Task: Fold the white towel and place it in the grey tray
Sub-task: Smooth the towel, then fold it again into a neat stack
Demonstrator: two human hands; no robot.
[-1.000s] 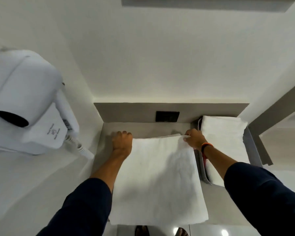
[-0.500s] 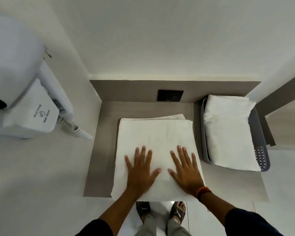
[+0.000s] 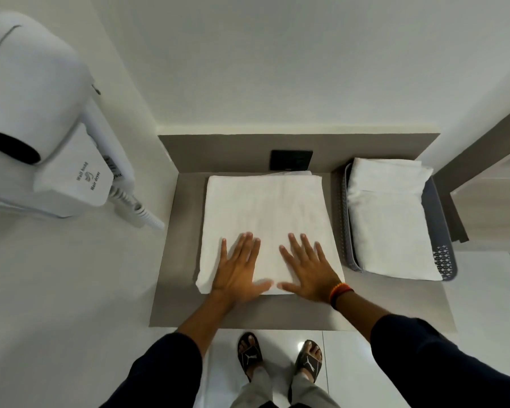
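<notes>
White terry cloth lies folded into a broad rectangle on the grey worktop (image 3: pixel 174 260), and both hands rest flat on its near edge — the left hand (image 3: pixel 237 270) and the right hand (image 3: pixel 309 273) side by side, thumbs almost meeting. Neither grip has hold of anything: fingers are spread and straight, palms down on the white towel (image 3: pixel 265 207), most likely to press the layers flat and set the crease so the fold does not spring open. A lower layer peeks out at the far edge, so the stack is not quite square. Just beside it to the right sits the grey tray (image 3: pixel 443 260), already carrying another folded towel (image 3: pixel 389 216). Judging by widths, this towel looks too broad for the tray — another fold seems needed before it goes in.
</notes>
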